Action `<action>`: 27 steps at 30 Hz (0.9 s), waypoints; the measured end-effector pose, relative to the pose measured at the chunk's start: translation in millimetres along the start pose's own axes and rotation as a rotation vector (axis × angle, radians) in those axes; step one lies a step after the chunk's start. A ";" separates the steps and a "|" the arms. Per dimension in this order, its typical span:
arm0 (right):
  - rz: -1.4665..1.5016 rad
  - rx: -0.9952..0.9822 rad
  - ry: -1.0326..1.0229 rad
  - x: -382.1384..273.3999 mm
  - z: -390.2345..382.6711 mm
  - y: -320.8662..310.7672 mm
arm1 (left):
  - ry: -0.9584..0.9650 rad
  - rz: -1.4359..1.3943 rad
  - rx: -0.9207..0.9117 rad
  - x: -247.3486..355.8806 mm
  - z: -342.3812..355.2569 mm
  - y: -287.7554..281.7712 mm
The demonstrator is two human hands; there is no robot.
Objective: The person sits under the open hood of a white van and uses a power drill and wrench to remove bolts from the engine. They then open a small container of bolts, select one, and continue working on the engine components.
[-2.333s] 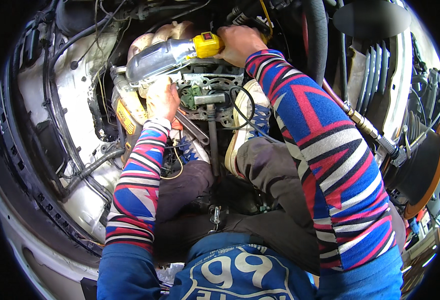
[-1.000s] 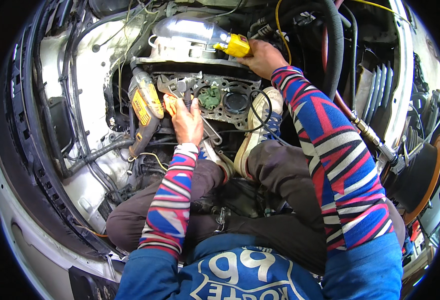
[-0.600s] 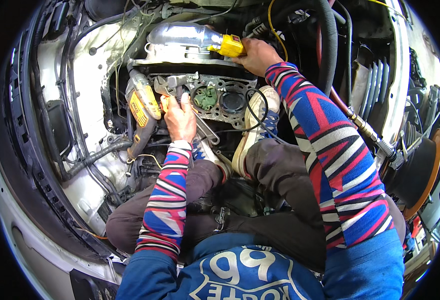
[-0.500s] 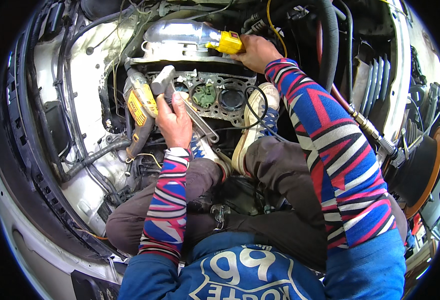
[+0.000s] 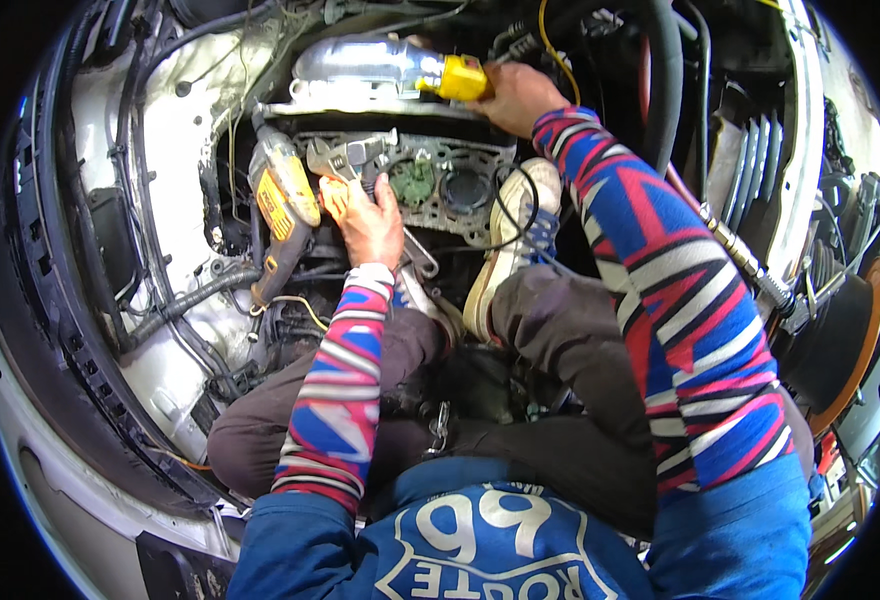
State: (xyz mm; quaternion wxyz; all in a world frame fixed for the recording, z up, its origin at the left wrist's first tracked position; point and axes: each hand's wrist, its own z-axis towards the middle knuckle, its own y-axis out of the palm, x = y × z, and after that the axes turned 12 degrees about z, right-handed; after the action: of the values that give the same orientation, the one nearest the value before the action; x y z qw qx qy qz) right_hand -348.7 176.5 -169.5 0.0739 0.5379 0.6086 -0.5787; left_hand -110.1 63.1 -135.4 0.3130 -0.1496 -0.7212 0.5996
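My left hand (image 5: 372, 228) is closed around what looks like a hammer, its metal head (image 5: 368, 151) standing up past the fingers. Beside it an adjustable wrench (image 5: 326, 160) and something orange (image 5: 335, 196) show against the hand; whether I grip them too is unclear. These tools are over the left part of a metal engine block (image 5: 428, 221) with round bores. One bore holds a green rag (image 5: 415, 182). Farther away, my right hand (image 5: 522, 97) grips the yellow end of a work light (image 5: 465, 78) with a long clear, bright body.
A yellow and grey power drill (image 5: 282, 205) lies left of my left hand. A black cable (image 5: 533, 225) loops over my right shoe (image 5: 500, 265). Hoses (image 5: 666, 90) run along the right, and a white body panel (image 5: 182, 150) with wiring stands at left.
My left hand has moved a little right, and the hammer's head has turned and shifted right with it. The adjustable wrench and orange thing now show more. My right hand stays on the work light.
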 end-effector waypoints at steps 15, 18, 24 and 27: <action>-0.068 0.022 0.014 -0.6 5.3 -0.9 | -0.199 -0.131 -0.357 23.1 -40.3 -6.2; -0.051 0.048 0.007 -4.8 -3.0 -1.4 | -0.011 -0.122 -0.255 37.5 -56.3 13.6; -0.126 0.035 0.108 -16.3 -16.8 -3.2 | -0.094 -0.031 -0.057 0.2 -48.1 36.4; -0.120 0.041 0.126 -19.4 -18.5 -2.4 | -0.264 -0.109 -0.017 -37.6 -26.3 39.6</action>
State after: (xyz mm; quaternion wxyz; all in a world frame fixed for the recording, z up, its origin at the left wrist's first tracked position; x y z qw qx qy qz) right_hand -332.7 180.6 -148.3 -0.0104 0.5369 0.6312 -0.5596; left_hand -71.3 70.5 -181.3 0.2463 -0.0328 -0.7682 0.5900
